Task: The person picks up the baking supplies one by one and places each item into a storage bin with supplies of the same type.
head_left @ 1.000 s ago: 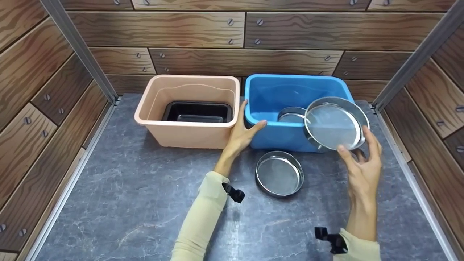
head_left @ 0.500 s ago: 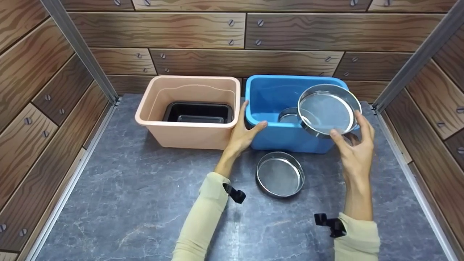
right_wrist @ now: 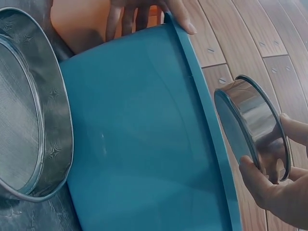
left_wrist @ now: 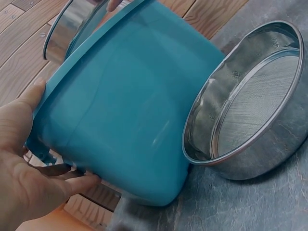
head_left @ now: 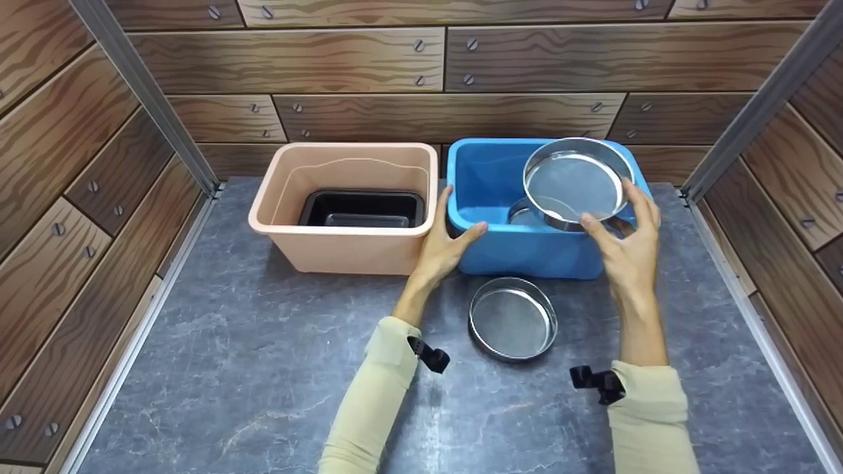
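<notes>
The right hand (head_left: 632,253) pinches a raised metal sieve (head_left: 576,178) by its edge, tilted, above the right part of the blue bin (head_left: 527,250) and clear of the rim. The left hand (head_left: 441,250) grips the bin's near left corner, so the bin's long axis runs crosswise between both hands. The sieve, being round, has no long axis. The bin's opening lies directly below it, the right hand nearer.

Grey marbled surface (head_left: 263,382) — peach bin (head_left: 349,253), blue bin (head_left: 527,255), sieve (head_left: 512,322)
</notes>
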Available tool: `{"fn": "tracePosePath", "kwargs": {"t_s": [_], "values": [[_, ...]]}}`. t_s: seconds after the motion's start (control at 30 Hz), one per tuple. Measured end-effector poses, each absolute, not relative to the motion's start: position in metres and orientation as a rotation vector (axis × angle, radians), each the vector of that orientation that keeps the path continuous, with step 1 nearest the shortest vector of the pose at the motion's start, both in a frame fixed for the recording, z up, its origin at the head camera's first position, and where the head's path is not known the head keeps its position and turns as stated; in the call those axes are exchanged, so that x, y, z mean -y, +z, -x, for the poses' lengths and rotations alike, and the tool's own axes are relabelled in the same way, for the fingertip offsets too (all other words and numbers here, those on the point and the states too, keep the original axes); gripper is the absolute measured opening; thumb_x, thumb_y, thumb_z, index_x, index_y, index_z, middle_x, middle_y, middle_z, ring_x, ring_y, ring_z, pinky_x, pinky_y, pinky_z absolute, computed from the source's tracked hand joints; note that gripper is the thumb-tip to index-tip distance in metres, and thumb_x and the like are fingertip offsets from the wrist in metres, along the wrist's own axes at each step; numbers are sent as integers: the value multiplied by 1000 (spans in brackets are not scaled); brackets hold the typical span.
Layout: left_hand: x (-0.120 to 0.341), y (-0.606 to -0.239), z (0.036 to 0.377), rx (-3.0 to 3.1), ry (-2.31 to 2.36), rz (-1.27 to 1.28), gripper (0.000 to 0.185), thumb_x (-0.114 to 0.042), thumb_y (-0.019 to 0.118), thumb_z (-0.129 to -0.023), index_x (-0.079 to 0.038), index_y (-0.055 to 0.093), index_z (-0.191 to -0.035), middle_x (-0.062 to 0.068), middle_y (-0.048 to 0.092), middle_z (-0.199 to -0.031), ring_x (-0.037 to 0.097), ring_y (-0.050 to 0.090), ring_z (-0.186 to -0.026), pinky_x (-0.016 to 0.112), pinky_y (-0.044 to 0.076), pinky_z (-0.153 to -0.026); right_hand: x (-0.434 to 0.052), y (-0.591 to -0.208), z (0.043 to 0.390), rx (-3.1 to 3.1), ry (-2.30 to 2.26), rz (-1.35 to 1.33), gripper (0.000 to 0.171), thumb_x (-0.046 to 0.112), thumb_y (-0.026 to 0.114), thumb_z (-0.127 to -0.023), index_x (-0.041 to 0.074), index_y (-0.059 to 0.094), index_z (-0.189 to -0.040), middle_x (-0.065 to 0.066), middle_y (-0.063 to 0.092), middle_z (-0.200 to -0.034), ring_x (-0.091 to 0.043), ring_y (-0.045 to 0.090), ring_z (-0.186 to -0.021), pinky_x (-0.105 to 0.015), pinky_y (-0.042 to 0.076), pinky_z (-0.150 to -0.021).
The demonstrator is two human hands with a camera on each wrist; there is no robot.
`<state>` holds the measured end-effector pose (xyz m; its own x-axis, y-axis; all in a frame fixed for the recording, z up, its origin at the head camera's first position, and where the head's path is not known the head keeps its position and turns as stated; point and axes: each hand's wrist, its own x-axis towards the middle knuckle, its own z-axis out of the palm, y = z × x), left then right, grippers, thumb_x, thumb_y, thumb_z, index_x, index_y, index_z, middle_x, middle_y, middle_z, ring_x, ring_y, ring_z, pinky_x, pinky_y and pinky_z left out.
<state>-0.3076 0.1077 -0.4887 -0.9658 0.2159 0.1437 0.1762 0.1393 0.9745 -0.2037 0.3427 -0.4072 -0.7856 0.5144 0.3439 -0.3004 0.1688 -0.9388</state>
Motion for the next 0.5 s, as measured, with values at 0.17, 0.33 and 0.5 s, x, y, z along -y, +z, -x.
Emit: {"fn": "tracePosePath", "kwargs": {"t_s": [0.17, 0.33, 0.5], "values": [[-105, -484, 303, -2331, 2017, -384, 94, -41, 77, -83, -36, 17, -155, -1, 22, -161, 20, 30, -141, 39, 23, -116, -339, -410, 211, 1848, 1707, 202, 74, -2, 81, -74, 2, 49, -141, -12, 37, -141, -28, 49, -108, -24, 47, -86], [-103, -469, 294, -2284, 2039, -404, 93, -29, 76, -85, -26, 17, -157, 4, 19, -162, 26, 26, -144, 45, 21, -117, -338, -413, 215, 1901, 1688, 230, 72, 1, 79, -78, 4, 47, -142, -10, 35, -145, -30, 53, -105, -22, 49, -85], [-108, -479, 301, -2310, 2023, -404, 94, -37, 76, -84, -34, 17, -156, -2, 19, -161, 21, 27, -143, 41, 22, -116, -347, -422, 227, 1920, 1650, 196, 71, 4, 80, -78, 2, 48, -141, -9, 35, -145, -32, 48, -118, -31, 47, -94]]}}
